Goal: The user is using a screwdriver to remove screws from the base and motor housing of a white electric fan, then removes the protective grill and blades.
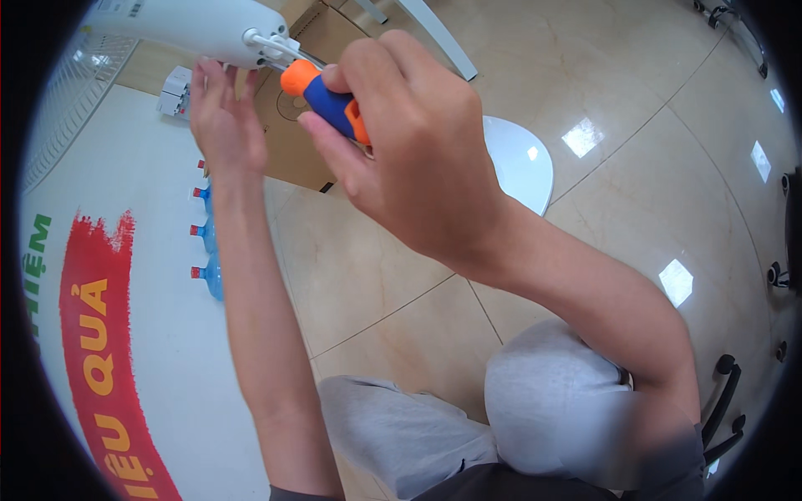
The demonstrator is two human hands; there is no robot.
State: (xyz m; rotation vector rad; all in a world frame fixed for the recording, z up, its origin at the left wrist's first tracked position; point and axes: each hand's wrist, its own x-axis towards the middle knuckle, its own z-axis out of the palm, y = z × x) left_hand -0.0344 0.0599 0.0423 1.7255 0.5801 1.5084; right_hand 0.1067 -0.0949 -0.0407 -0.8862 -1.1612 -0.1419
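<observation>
A white, rounded housing (196, 29) with a white cord and small holes at its end fills the top left; beside it is a white wire grille (79, 88) like a fan's guard. My right hand (418, 134) is closed around the handle of an orange-and-blue screwdriver (330, 102). Its shaft points up-left at the corded end of the housing; the tip is hard to make out. Under the housing, my left hand (230, 125) has its fingers stretched upward, fingertips touching the lower edge.
Below left stands a white wall or panel (180, 367) with a red painted band. Several blue water bottles (209, 230) line up past my left forearm. A cardboard box (292, 134), a white rounded base (518, 163) and a white leg (439, 37) are beyond. Wheeled chair legs (727, 401) edge the right.
</observation>
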